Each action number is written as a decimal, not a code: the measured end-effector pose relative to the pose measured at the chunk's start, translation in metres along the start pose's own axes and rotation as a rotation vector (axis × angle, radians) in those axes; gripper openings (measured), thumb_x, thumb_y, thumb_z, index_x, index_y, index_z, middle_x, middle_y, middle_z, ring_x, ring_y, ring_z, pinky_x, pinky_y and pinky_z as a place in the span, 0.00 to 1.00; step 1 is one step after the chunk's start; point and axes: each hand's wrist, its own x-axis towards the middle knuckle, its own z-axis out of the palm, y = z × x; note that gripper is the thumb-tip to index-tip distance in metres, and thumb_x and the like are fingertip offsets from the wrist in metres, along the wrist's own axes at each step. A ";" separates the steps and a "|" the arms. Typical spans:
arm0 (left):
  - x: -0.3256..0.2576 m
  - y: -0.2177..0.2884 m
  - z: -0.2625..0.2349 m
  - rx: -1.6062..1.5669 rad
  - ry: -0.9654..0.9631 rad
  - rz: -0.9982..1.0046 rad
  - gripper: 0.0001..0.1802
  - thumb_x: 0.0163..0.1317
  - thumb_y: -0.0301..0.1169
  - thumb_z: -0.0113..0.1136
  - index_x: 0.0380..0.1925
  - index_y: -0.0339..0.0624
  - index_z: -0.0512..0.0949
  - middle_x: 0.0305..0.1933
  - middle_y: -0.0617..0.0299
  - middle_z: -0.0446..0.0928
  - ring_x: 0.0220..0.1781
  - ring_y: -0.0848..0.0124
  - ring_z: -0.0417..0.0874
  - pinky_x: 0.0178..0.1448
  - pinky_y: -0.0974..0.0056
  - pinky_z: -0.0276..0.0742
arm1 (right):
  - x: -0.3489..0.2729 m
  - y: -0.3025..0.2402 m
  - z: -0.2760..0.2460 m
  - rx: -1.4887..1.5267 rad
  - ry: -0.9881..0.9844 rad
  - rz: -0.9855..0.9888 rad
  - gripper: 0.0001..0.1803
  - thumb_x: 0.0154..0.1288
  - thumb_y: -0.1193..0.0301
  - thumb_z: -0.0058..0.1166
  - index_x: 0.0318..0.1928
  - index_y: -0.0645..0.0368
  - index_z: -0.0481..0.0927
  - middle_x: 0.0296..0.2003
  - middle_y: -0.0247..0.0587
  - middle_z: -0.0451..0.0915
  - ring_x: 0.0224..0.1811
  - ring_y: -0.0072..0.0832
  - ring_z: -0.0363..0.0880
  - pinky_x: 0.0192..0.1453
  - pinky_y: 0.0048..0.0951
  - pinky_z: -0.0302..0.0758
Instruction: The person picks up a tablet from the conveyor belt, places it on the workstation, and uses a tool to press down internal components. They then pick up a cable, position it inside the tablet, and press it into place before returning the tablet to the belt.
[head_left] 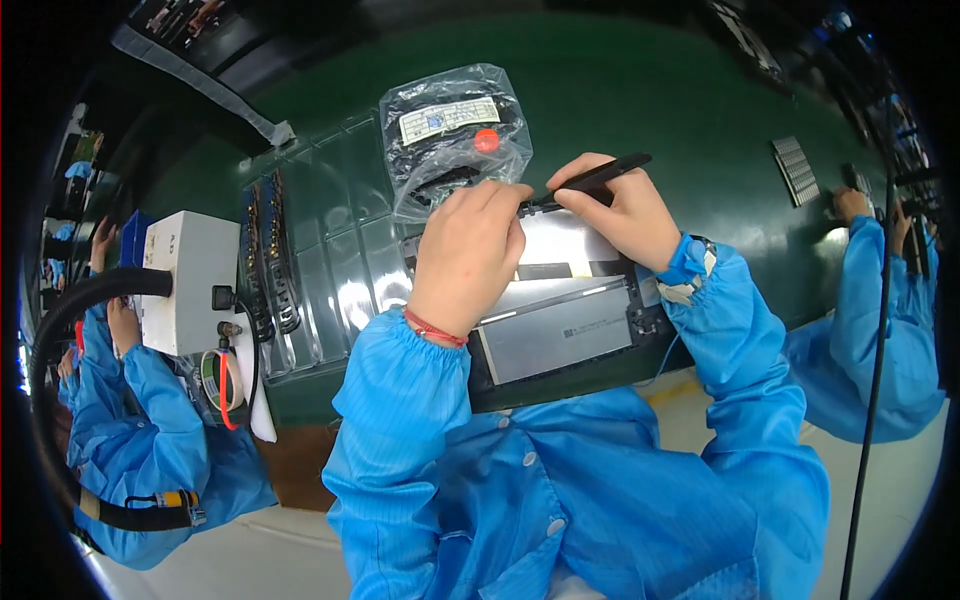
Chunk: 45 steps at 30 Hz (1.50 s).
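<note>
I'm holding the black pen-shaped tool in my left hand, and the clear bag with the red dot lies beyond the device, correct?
Wrong hand: the head view shows the black pen-shaped tool in your right hand. The clear bag does lie beyond the device.

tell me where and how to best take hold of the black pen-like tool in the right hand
Probably by the outer end of the black pen-like tool, pinched from the far right. It is slim and slants across the right hand; that end sticks out beyond the grip, while its other end points toward the left hand.
</note>
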 end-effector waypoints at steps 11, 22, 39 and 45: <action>-0.004 -0.001 -0.004 0.068 -0.059 0.035 0.14 0.48 0.21 0.51 0.37 0.39 0.76 0.37 0.57 0.74 0.40 0.59 0.74 0.45 0.59 0.71 | -0.005 -0.004 -0.002 -0.079 0.006 -0.047 0.08 0.55 0.75 0.52 0.37 0.63 0.77 0.34 0.39 0.74 0.35 0.24 0.73 0.39 0.22 0.71; -0.003 0.003 -0.003 -0.021 -0.011 -0.029 0.15 0.50 0.19 0.46 0.40 0.36 0.71 0.35 0.49 0.75 0.39 0.54 0.76 0.44 0.57 0.70 | -0.007 -0.005 -0.005 -0.140 -0.017 -0.035 0.10 0.54 0.71 0.53 0.37 0.59 0.79 0.34 0.42 0.78 0.36 0.32 0.77 0.42 0.27 0.74; -0.013 0.004 -0.031 0.014 0.140 0.032 0.12 0.48 0.21 0.52 0.35 0.39 0.73 0.34 0.53 0.75 0.37 0.55 0.76 0.42 0.57 0.71 | -0.005 0.001 -0.003 0.016 0.063 -0.119 0.08 0.56 0.71 0.53 0.36 0.61 0.78 0.32 0.38 0.75 0.34 0.24 0.73 0.37 0.24 0.70; -0.058 -0.041 -0.116 0.235 0.193 -0.350 0.10 0.52 0.23 0.53 0.36 0.38 0.76 0.37 0.51 0.76 0.39 0.56 0.78 0.43 0.60 0.73 | -0.007 0.008 -0.003 0.305 0.208 -0.189 0.05 0.60 0.76 0.45 0.33 0.63 0.73 0.38 0.39 0.74 0.40 0.25 0.71 0.47 0.26 0.66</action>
